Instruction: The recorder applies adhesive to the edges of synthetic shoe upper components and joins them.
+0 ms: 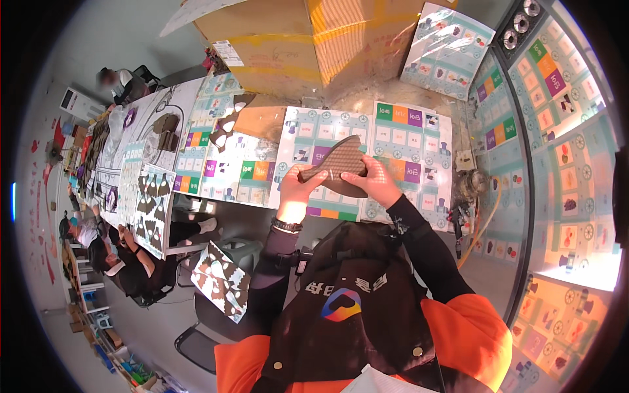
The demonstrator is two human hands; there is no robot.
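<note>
Both my hands hold one brown, curved piece (337, 164) with a fine grid texture, shaped like part of a shoe sole or upper; I cannot tell which. My left hand (300, 188) grips its left end, thumb on top. At its lower right edge my right hand (375, 181) pinches it, thumb also on top. The piece is raised over a table covered with patterned printed sheets (321, 128), its pointed end toward the upper middle. More brown pieces (226, 124) lie on the sheets further left.
A large cardboard box (275, 62) stands behind the table. At the right, a spray gun (460, 216) hangs beside a yellow hose (485, 229). A board of cut pieces (221, 281) rests on a chair at my left. Co-workers (134, 265) sit further left.
</note>
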